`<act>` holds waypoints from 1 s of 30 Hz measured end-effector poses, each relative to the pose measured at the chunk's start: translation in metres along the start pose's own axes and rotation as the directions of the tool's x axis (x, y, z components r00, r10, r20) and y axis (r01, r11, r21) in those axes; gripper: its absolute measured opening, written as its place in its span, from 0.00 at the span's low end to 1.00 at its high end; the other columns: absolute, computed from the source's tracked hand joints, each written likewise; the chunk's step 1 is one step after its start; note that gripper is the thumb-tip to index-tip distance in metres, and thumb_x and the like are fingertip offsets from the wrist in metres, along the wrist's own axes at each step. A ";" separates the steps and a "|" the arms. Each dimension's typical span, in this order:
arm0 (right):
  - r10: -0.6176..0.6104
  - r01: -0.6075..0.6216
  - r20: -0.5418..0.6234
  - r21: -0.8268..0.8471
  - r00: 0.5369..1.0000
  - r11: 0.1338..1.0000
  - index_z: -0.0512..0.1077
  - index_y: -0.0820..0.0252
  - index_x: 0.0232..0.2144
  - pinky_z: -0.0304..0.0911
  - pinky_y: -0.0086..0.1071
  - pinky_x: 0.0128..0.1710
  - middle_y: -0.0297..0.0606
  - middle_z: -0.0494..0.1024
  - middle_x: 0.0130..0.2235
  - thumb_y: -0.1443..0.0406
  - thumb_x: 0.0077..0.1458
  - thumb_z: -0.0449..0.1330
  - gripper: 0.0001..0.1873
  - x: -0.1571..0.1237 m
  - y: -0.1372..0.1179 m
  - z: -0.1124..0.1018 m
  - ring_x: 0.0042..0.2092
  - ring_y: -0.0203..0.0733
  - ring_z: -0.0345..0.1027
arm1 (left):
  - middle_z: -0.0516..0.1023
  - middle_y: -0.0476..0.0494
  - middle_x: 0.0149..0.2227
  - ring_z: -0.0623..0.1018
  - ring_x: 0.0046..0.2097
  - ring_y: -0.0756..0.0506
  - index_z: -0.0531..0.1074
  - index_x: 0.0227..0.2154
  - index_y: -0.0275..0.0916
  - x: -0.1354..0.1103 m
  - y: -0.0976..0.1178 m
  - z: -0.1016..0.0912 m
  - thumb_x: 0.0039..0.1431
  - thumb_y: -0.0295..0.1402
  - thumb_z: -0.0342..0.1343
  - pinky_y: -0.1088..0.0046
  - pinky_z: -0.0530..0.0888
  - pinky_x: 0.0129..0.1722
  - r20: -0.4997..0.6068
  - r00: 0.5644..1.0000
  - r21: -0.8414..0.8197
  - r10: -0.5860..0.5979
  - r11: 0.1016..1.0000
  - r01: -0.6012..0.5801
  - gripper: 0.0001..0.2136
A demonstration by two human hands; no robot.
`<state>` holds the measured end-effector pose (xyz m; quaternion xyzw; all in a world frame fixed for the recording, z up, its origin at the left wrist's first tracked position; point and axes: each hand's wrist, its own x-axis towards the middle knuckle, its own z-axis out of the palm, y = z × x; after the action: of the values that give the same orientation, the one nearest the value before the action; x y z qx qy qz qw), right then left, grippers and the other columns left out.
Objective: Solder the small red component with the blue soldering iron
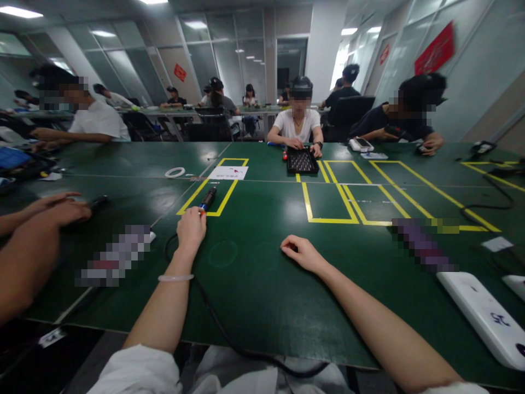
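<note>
Left hand [192,229] has its fingers at the near, blue-banded end of a black cylindrical tool [210,198], located within the left yellow tape outline [228,197], near a white paper sheet [228,173]; closure around it cannot be determined. Right hand [302,254] is loosely curled over the green tabletop [254,306], well apart from the tool; whether it holds anything cannot be determined.

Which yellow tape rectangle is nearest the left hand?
The leftmost yellow tape rectangle; the left hand is at its near edge, and it alone bears a white paper sheet.
</note>
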<state>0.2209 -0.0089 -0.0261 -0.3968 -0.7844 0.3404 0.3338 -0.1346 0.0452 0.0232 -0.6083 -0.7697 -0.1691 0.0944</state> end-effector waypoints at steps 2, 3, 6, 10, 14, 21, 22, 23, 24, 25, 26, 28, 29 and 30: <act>0.002 -0.002 0.001 -0.005 1.000 1.000 0.72 0.61 0.34 0.58 0.28 0.33 0.34 0.72 0.31 0.66 0.59 0.56 0.06 0.000 0.000 0.000 0.32 0.36 0.64 | 0.74 0.38 0.46 0.75 0.46 0.40 0.66 0.48 0.38 -0.005 0.016 -0.001 0.65 0.38 0.41 0.64 0.70 0.45 0.025 0.994 -0.202 0.103 0.975 -0.096 0.15; 0.001 -0.001 0.000 -0.008 1.000 1.000 0.72 0.61 0.34 0.58 0.28 0.33 0.34 0.73 0.31 0.66 0.58 0.56 0.06 0.000 0.000 0.000 0.32 0.36 0.64 | 0.75 0.40 0.44 0.75 0.44 0.42 0.66 0.48 0.38 -0.009 0.027 -0.001 0.65 0.39 0.42 0.66 0.70 0.45 0.053 0.982 -0.316 0.179 0.936 -0.154 0.15; -0.003 0.003 -0.002 -0.003 1.000 1.000 0.72 0.61 0.34 0.59 0.29 0.33 0.34 0.73 0.31 0.66 0.58 0.56 0.05 0.001 0.001 0.001 0.32 0.36 0.65 | 0.77 0.44 0.41 0.76 0.41 0.45 0.69 0.45 0.39 -0.031 0.065 -0.002 0.64 0.41 0.46 0.70 0.71 0.43 0.149 0.876 -0.598 0.459 0.747 -0.290 0.14; -0.005 0.001 0.034 0.089 0.999 0.996 0.70 0.60 0.38 0.62 0.29 0.34 0.34 0.74 0.32 0.67 0.56 0.58 0.06 0.001 0.001 0.003 0.32 0.35 0.67 | 0.76 0.45 0.42 0.75 0.42 0.47 0.71 0.44 0.41 -0.069 0.110 -0.004 0.63 0.38 0.49 0.72 0.70 0.42 0.206 0.663 -0.765 0.720 0.541 -0.349 0.12; -0.035 0.025 0.078 0.133 0.996 0.991 0.69 0.60 0.40 0.63 0.29 0.36 0.33 0.73 0.31 0.66 0.55 0.60 0.09 -0.001 -0.002 0.005 0.33 0.35 0.68 | 0.76 0.45 0.38 0.75 0.40 0.49 0.68 0.44 0.39 -0.089 0.125 0.003 0.60 0.36 0.53 0.73 0.71 0.40 0.280 0.599 -0.871 0.750 0.461 -0.170 0.11; -0.049 0.042 0.072 0.101 0.996 0.994 0.70 0.60 0.40 0.62 0.29 0.36 0.33 0.73 0.32 0.65 0.57 0.59 0.08 -0.001 -0.003 0.008 0.33 0.36 0.67 | 0.75 0.44 0.37 0.75 0.38 0.49 0.66 0.42 0.36 -0.088 0.121 0.021 0.58 0.37 0.57 0.71 0.72 0.40 0.337 0.601 -0.918 0.725 0.395 0.038 0.13; -0.042 0.035 0.062 0.107 0.997 0.994 0.70 0.60 0.39 0.62 0.29 0.35 0.33 0.73 0.32 0.64 0.57 0.58 0.07 0.000 -0.003 0.009 0.33 0.35 0.66 | 0.75 0.44 0.37 0.75 0.38 0.49 0.66 0.41 0.36 -0.089 0.121 0.021 0.57 0.38 0.57 0.72 0.71 0.40 0.334 0.607 -0.920 0.721 0.389 0.044 0.13; -0.032 0.026 0.052 0.116 0.998 0.993 0.70 0.60 0.39 0.62 0.29 0.34 0.33 0.73 0.32 0.64 0.57 0.58 0.07 0.000 -0.003 0.009 0.32 0.35 0.66 | 0.74 0.45 0.37 0.75 0.38 0.50 0.66 0.41 0.36 -0.089 0.122 0.021 0.56 0.37 0.58 0.72 0.71 0.39 0.332 0.615 -0.920 0.715 0.389 0.045 0.14; -0.021 0.015 0.046 0.126 0.999 0.992 0.70 0.60 0.39 0.62 0.28 0.34 0.32 0.72 0.31 0.63 0.58 0.58 0.08 0.000 -0.003 0.009 0.32 0.35 0.65 | 0.74 0.45 0.38 0.74 0.38 0.50 0.66 0.41 0.36 -0.089 0.122 0.020 0.55 0.37 0.59 0.73 0.71 0.39 0.331 0.624 -0.918 0.708 0.393 0.041 0.14; -0.012 0.006 0.043 0.136 0.999 0.991 0.69 0.60 0.39 0.61 0.28 0.33 0.32 0.72 0.31 0.63 0.57 0.58 0.08 0.000 -0.003 0.009 0.31 0.35 0.65 | 0.74 0.45 0.38 0.74 0.38 0.50 0.67 0.41 0.36 -0.090 0.123 0.020 0.54 0.37 0.60 0.74 0.71 0.38 0.330 0.632 -0.916 0.701 0.400 0.034 0.15; -0.006 -0.001 0.045 0.141 0.999 0.990 0.69 0.60 0.39 0.61 0.28 0.33 0.32 0.72 0.30 0.62 0.57 0.59 0.08 0.000 -0.003 0.008 0.31 0.35 0.65 | 0.74 0.45 0.38 0.73 0.38 0.50 0.67 0.41 0.37 -0.090 0.123 0.019 0.53 0.37 0.60 0.74 0.71 0.37 0.327 0.638 -0.913 0.697 0.407 0.024 0.15; 0.000 -0.007 0.048 0.144 0.999 0.990 0.69 0.60 0.38 0.61 0.28 0.33 0.32 0.73 0.30 0.62 0.57 0.59 0.08 0.000 -0.003 0.008 0.31 0.34 0.66 | 0.74 0.45 0.39 0.73 0.38 0.50 0.67 0.40 0.37 -0.090 0.123 0.017 0.54 0.38 0.59 0.75 0.70 0.36 0.320 0.644 -0.910 0.695 0.414 0.006 0.14; 0.001 -0.007 0.045 0.143 0.999 0.990 0.69 0.60 0.38 0.61 0.28 0.33 0.32 0.73 0.31 0.62 0.57 0.59 0.08 0.000 -0.004 0.008 0.31 0.34 0.66 | 0.74 0.45 0.38 0.74 0.38 0.50 0.67 0.39 0.37 -0.090 0.123 0.016 0.55 0.38 0.59 0.75 0.70 0.36 0.316 0.646 -0.909 0.695 0.416 -0.003 0.13; 0.001 -0.007 0.040 0.142 0.999 0.990 0.68 0.60 0.38 0.61 0.28 0.33 0.32 0.73 0.31 0.63 0.56 0.59 0.08 0.000 -0.004 0.007 0.31 0.34 0.66 | 0.74 0.45 0.38 0.74 0.38 0.50 0.67 0.39 0.37 -0.090 0.123 0.015 0.56 0.39 0.58 0.75 0.70 0.36 0.314 0.648 -0.908 0.694 0.419 -0.010 0.12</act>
<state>0.2133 -0.0125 -0.0267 -0.3669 -0.7638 0.4038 0.3449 0.0076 -0.0056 -0.0041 -0.7481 -0.4002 -0.2692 -0.4557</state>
